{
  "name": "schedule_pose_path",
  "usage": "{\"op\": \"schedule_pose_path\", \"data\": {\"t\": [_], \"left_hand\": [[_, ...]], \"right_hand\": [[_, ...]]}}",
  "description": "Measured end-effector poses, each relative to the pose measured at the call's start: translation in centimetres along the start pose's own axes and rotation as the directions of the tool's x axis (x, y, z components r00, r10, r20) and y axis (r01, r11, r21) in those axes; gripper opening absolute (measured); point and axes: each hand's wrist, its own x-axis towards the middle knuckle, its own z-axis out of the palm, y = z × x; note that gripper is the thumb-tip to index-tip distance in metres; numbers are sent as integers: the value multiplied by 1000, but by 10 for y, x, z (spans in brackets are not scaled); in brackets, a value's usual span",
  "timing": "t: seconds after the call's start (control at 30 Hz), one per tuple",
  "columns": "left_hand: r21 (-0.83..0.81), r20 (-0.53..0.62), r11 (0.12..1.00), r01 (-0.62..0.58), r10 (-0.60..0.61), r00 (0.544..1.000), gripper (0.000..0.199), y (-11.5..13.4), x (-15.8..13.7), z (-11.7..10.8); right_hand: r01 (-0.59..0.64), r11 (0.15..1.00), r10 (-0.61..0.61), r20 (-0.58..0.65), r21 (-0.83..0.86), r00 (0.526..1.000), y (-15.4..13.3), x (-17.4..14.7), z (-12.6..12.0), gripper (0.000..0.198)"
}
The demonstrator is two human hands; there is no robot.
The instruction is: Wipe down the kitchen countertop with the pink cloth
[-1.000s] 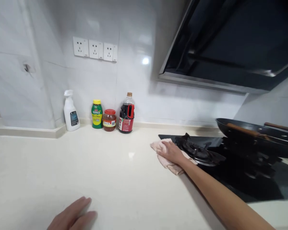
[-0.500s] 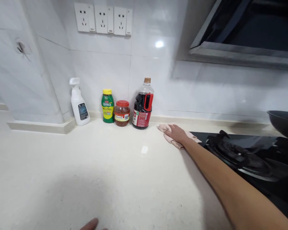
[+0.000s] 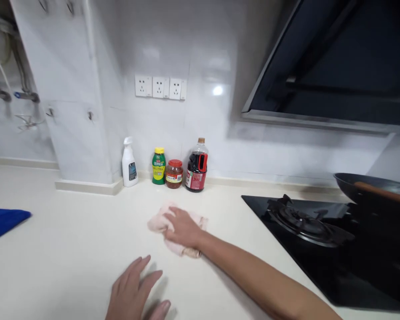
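Note:
A pale pink cloth lies bunched on the white countertop, in front of the jar and bottles. Over it my right hand presses down, gripping it with part of the cloth spreading out past the fingers and wrist. My left hand is nearer the front edge of the view, fingers spread, holding nothing above the counter. Whether it touches the surface I cannot tell.
Along the wall stand a white spray bottle, a green squeeze bottle with a yellow cap, a red-lidded jar and a large dark sauce bottle. A black gas stove, wok and range hood occupy the right; blue material lies left.
My right hand has moved the cloth left and nearer, away from the stove's edge. My left hand has come further into view. The camera's view has shifted, showing more wall and stove.

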Motion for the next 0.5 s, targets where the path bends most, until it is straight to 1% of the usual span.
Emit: {"op": "schedule_pose_path", "data": {"t": [0.07,0.1,0.13,0.2,0.27,0.3,0.37,0.43,0.5], "left_hand": [[40,22,998,38,-39,999,44,-4,1,-3],[60,40,996,65,-67,997,46,-7,2,-4],[75,57,993,93,-97,994,47,-10,2,-5],[85,69,984,154,-160,985,47,-12,2,-6],[64,66,977,204,-209,976,46,-9,2,-6],[50,68,976,211,-214,974,45,-5,2,-6],[35,83,982,186,-189,978,43,3,2,-7],[42,119,991,127,-131,984,40,9,3,-7],[64,145,996,67,-76,987,39,9,5,-7]], "right_hand": [[139,984,-141,5,110,990,-43,-19,0,62],[190,968,-193,1,166,981,-58,-32,-2,63],[219,952,-224,-4,211,975,-69,-47,-5,64],[229,938,-235,-6,259,972,-78,-82,-14,64],[188,944,-200,16,270,980,-70,-117,-27,65],[147,954,-162,36,261,986,-62,-133,-33,66],[34,975,-51,72,221,996,-39,-158,-46,67],[-70,984,58,78,163,995,-11,-170,-54,66],[-124,986,117,66,111,991,16,-166,-57,65]]}}
